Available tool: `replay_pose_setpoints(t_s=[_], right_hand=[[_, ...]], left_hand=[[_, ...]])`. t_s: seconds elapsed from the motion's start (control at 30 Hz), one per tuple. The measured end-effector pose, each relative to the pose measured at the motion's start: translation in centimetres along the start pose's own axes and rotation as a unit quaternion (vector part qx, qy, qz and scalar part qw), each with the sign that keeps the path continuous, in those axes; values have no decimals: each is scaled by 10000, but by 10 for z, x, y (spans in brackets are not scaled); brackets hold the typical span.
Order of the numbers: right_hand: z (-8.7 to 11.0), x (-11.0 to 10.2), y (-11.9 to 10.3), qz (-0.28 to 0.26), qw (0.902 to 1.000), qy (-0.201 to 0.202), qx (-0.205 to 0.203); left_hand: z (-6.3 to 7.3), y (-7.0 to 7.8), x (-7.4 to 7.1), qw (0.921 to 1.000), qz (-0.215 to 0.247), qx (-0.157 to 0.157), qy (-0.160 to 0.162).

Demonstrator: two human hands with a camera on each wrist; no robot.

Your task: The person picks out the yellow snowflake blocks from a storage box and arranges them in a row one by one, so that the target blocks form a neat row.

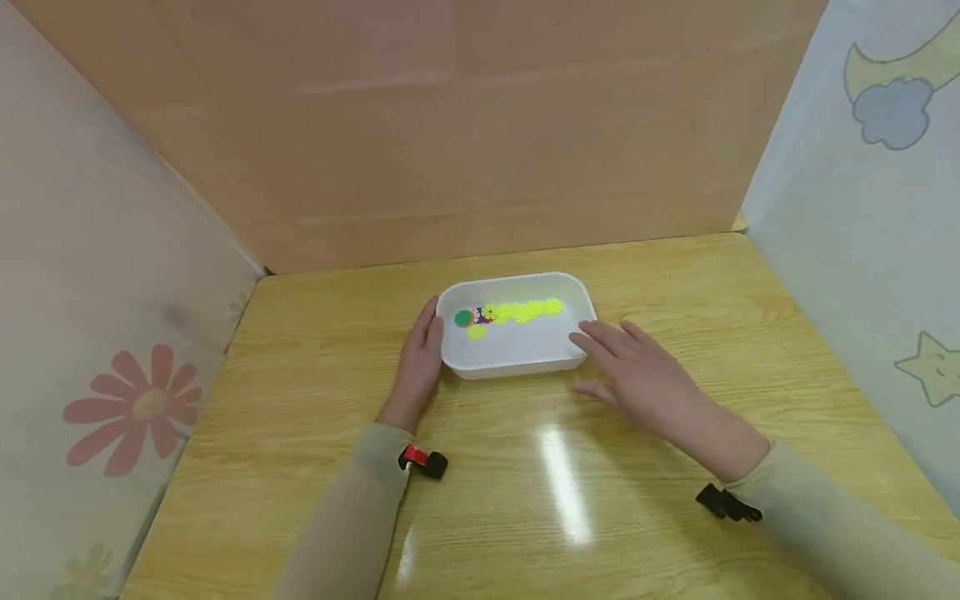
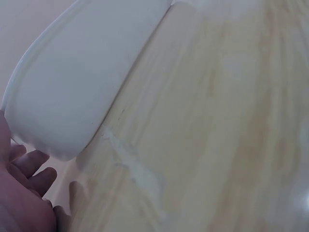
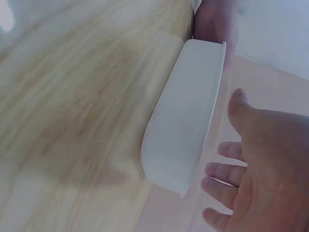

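A white rectangular plastic tray (image 1: 517,367) with rounded corners stands on the wooden table. Inside it lie several yellow flower-shaped plastic pieces (image 1: 522,312) in a row, with a green piece (image 1: 464,318) at the left and a few other colours beside it. My left hand (image 1: 418,362) rests against the tray's left end, fingers along the wall. The left wrist view shows its fingers (image 2: 30,163) close to the tray's end. My right hand (image 1: 637,375) hovers by the right end, fingers spread; in the right wrist view a gap separates it from the tray.
The wooden table (image 1: 315,375) reaches back to an orange-brown panel (image 1: 465,125). Pale walls stand at both sides, a pink flower print (image 1: 135,408) on the left and a star print (image 1: 933,368) on the right. Each wrist wears a black device (image 1: 727,504).
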State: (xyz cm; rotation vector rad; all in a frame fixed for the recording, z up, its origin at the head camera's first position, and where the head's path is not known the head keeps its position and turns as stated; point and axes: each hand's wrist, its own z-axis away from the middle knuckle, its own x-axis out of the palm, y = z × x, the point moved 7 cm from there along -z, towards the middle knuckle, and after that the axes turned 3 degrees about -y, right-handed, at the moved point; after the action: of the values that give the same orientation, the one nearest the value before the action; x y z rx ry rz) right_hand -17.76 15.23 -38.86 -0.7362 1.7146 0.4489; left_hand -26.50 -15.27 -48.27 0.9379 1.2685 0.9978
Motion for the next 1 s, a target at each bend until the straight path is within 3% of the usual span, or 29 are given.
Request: replay_pose_setpoints(t_s=[0.17, 0.43, 1.0], right_hand=[[-21, -3, -1, -241, 9994, 255, 17], [-64, 12, 2, -835, 9942, -195, 654], [-126, 55, 13, -2441, 9519, -740, 1696]], left_hand=[[1, -2, 0, 9999, 112, 125, 12], [1, -1, 1, 9994, 212, 268, 52], [-1, -4, -2, 9990, 177, 359, 181]])
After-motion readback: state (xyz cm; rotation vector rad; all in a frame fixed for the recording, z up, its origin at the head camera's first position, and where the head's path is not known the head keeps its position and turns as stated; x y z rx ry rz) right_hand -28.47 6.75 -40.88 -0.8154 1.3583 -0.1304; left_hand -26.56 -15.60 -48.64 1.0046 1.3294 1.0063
